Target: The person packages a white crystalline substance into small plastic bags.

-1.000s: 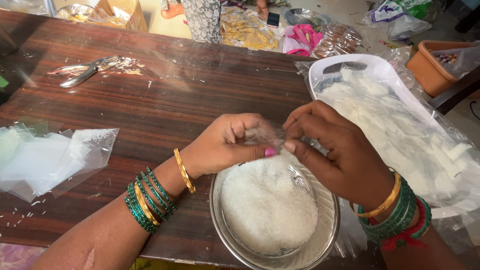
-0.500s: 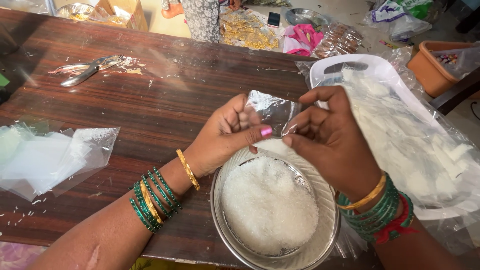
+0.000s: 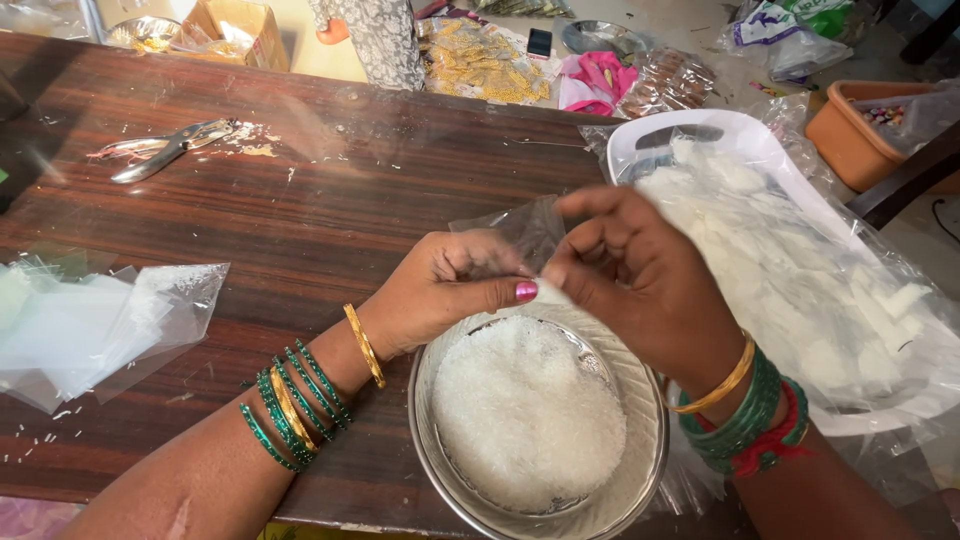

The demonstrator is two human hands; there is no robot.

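— Fingers (image 3: 480, 292) of the left hand (image 3: 440, 300) are bent and pinch one edge of a small clear plastic pouch (image 3: 515, 235); the thumb with pink polish lies flat along its lower edge. Do you see the other hand?

— Yes. The right hand (image 3: 650, 290) grips the same pouch from the 3 o'clock side, fingertips closed together on the thin film. So both hands are clamped on it, and it hangs just above the steel bowl (image 3: 640, 470).

— What is in the bowl?

— A heap of fine white grains (image 3: 525, 415), dry and granular. The bowl is round, shiny, with a ribbed rim. Its lower edge is cut off by the frame.

— And the pouch, what is inside?

— I cannot tell. The film is transparent and wrinkled, and the fingers cover most of it.

— At 3 o'clock from the hands?

— A white plastic tray (image 3: 700, 135) with a handle slot, wrapped in clear sheet, full of flat white pieces (image 3: 800, 280). The right part is blurred by the plastic glare.

— At 9 o'clock?

— A pile of clear empty pouches (image 3: 90, 320) on the dark wooden table (image 3: 330, 190), partly out of view. At 11 o'clock lies a metal punch tool (image 3: 165, 150) with small scraps around it.

— The wrists?

— Green and gold bangles (image 3: 295, 400) on the left one; green, gold and red on the right.
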